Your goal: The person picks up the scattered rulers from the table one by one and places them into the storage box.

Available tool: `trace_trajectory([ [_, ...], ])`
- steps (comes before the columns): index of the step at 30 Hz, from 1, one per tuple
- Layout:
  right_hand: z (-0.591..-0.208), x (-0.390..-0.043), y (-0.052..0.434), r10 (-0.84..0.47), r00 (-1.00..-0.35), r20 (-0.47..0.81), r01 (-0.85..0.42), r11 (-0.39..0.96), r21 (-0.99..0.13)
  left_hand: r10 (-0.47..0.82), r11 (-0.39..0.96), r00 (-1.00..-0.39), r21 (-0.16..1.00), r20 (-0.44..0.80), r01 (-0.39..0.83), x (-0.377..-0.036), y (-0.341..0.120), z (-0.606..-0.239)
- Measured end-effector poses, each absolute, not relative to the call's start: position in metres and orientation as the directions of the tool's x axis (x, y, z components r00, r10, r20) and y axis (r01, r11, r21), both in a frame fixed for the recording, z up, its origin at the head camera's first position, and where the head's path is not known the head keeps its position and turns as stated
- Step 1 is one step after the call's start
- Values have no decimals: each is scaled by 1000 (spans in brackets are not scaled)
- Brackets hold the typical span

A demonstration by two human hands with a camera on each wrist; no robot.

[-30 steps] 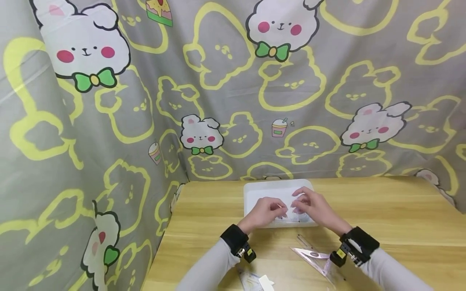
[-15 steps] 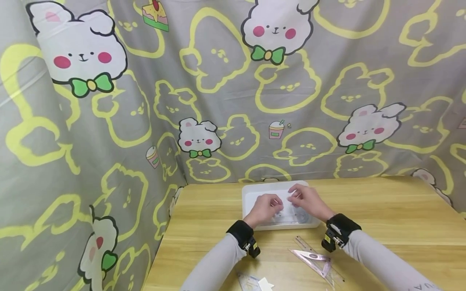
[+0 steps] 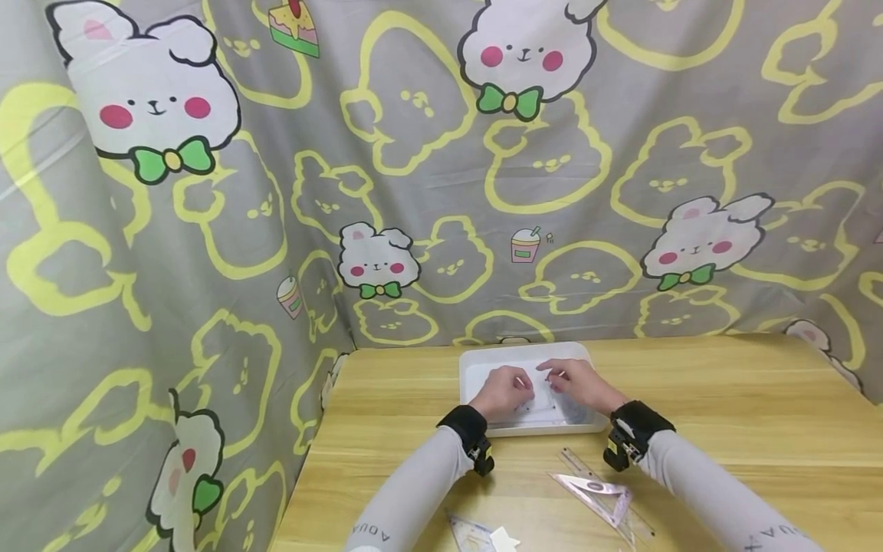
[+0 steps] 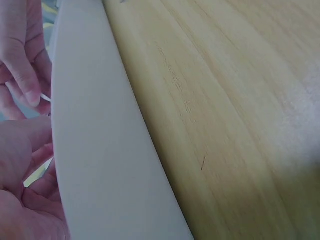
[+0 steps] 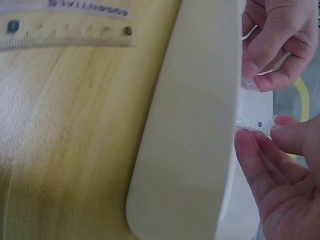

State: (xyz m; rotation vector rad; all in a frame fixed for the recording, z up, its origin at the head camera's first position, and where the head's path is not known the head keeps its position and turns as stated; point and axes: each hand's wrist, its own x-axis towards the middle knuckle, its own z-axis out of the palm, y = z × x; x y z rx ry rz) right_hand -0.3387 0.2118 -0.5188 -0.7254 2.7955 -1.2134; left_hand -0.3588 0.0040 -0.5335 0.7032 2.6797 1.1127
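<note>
This looks like a curtained-off work nook. Grey rabbit-printed fabric curtains (image 3: 428, 192) hang behind and beside a yellowish wood-grain counter (image 3: 748, 418).

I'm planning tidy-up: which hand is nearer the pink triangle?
Right. The right hand is over the tray, beyond the pink triangle; the left hand, also over the tray, is farther left.
</note>
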Motion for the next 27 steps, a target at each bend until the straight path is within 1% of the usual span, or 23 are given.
trace_trajectory([
  [7,-523,-337,216,-421,-888,183,-436,649,-624,481,624,-876,696,16,356,-357,10,-535],
  [15,-528,-333,219,-416,-884,211,-457,682,-571,507,652,-861,637,36,411,-355,13,-538],
  [18,-531,-333,219,-419,-878,233,-474,687,-550,512,663,-858,616,41,426,-354,14,-540],
  [22,-534,-333,219,-416,-859,298,-512,695,-505,512,669,-857,603,50,435,-354,15,-542],
  [25,-536,-332,219,-414,-845,338,-533,698,-478,506,671,-862,611,35,419,-354,17,-542],
  [27,-536,-330,220,-407,-849,337,-527,698,-484,500,679,-866,611,21,407,-353,18,-542],
])
